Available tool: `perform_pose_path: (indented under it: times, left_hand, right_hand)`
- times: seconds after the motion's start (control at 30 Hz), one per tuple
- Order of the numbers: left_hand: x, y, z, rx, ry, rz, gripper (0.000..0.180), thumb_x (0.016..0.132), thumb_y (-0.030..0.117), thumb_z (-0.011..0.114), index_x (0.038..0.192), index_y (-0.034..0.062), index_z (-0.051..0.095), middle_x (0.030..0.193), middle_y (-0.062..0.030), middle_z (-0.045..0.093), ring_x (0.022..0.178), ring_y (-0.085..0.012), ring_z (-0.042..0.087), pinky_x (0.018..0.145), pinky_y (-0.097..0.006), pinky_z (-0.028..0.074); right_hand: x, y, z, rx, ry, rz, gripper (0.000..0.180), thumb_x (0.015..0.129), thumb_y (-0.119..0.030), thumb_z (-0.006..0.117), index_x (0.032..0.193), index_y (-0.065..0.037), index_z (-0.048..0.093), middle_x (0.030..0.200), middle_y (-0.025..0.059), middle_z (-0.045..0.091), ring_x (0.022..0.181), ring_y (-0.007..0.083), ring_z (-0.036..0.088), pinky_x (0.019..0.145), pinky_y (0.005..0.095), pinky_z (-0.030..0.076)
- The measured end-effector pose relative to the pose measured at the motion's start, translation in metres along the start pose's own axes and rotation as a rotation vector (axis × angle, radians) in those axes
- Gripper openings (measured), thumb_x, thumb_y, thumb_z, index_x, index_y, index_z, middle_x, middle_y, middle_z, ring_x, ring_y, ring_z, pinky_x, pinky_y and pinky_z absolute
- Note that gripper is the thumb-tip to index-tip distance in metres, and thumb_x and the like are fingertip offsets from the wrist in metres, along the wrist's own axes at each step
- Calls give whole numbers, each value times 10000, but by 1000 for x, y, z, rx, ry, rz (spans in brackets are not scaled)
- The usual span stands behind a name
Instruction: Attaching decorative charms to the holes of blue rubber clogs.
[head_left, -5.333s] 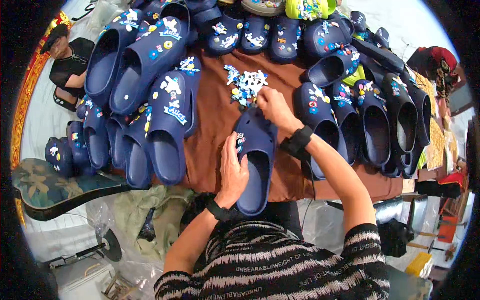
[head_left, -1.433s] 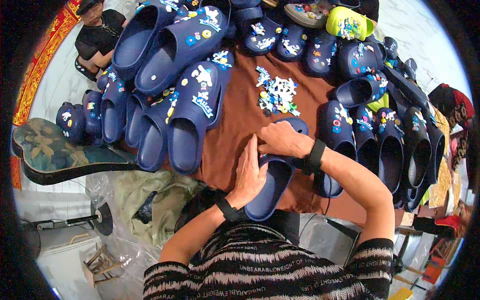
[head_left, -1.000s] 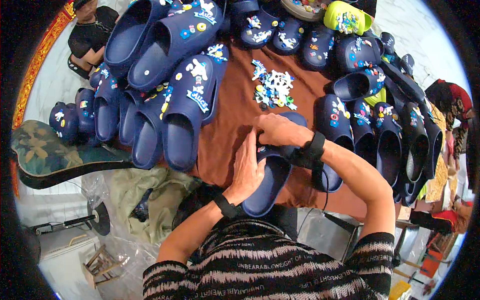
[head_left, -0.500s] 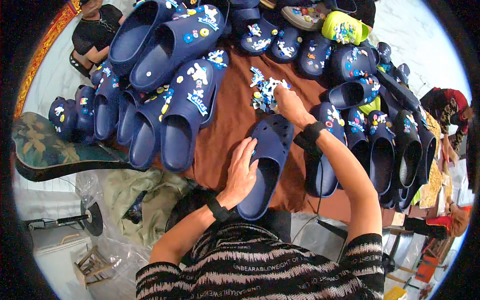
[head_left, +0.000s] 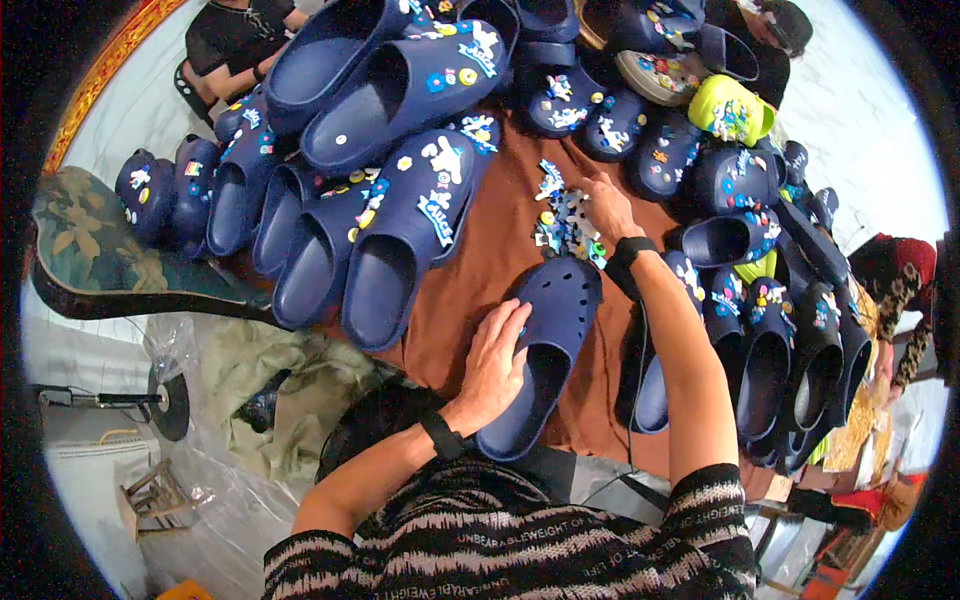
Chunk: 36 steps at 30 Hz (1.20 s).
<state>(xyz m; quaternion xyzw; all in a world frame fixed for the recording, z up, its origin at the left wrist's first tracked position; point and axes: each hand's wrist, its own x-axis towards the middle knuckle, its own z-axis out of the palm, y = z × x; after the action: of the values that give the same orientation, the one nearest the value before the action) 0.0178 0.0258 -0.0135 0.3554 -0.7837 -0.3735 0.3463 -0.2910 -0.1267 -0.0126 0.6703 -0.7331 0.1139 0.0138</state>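
Note:
A plain navy clog (head_left: 562, 310), with holes across its toe, lies toe outward in front of me. My left hand (head_left: 490, 360) holds its left side near the foot opening, fingers close together along the upper. A small bluish-white bit shows by those fingertips; I cannot make out what it is. Beyond the toe lies a small heap of shoe charms (head_left: 568, 222), in white, blue, yellow and green. My right hand (head_left: 612, 212) is at the heap's right edge, fingers stretched out, with nothing visible in them. Both wrists wear black bands.
Large decorated navy clogs (head_left: 405, 235) are stacked on the left. More clogs (head_left: 765, 370) line the right, with a lime green clog (head_left: 732, 108) at the back. Brown cloth (head_left: 500, 205) covers the table. A patterned chair (head_left: 110, 235) stands left; other people are nearby.
The view has shifted, so most things sit further right and lower. My right hand has moved from over the charms to their right edge. My left hand stays on the clog.

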Motion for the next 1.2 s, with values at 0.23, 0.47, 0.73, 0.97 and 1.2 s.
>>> perform_pose_path:
  times: [0.23,0.47,0.73,0.97,1.2]
  left_hand:
    - [1,-1,2,33,3,15,591,838,-63,591,1405,34,456,1453,-197,428,1354,-379,405,1148,-422,319]
    - [3,-4,2,25,-32,41,601,842,-26,611,1414,17,434,1451,-191,414,1362,-381,375,1158,-450,297]
    - [-4,-1,5,36,-13,38,598,844,-48,600,1412,7,424,1444,-211,413,1349,-399,386,1142,-454,320]
    - [-4,0,3,28,-20,8,545,886,-30,555,1415,28,441,1465,-197,416,1370,-373,388,1157,-425,303]
    - [-4,0,4,23,-8,20,597,839,-40,605,1407,10,429,1442,-200,416,1348,-387,388,1140,-456,318]
  right_hand:
    - [-9,6,-15,45,148,36,253,832,-164,688,1048,-61,605,1053,216,618,976,423,633,808,497,526]
    - [-78,-17,-55,502,109,111,229,845,-173,679,964,15,626,877,224,692,830,394,680,747,451,526]
    - [-156,-49,-52,671,135,177,191,868,-76,653,1025,-9,568,875,218,669,821,390,666,731,448,516]
    - [-153,-54,-54,416,70,-7,114,841,-62,611,946,-20,597,910,194,619,867,381,629,764,443,501]
    - [-118,-38,-50,439,233,-35,152,833,-62,600,981,-26,595,929,209,616,885,414,614,785,477,488]
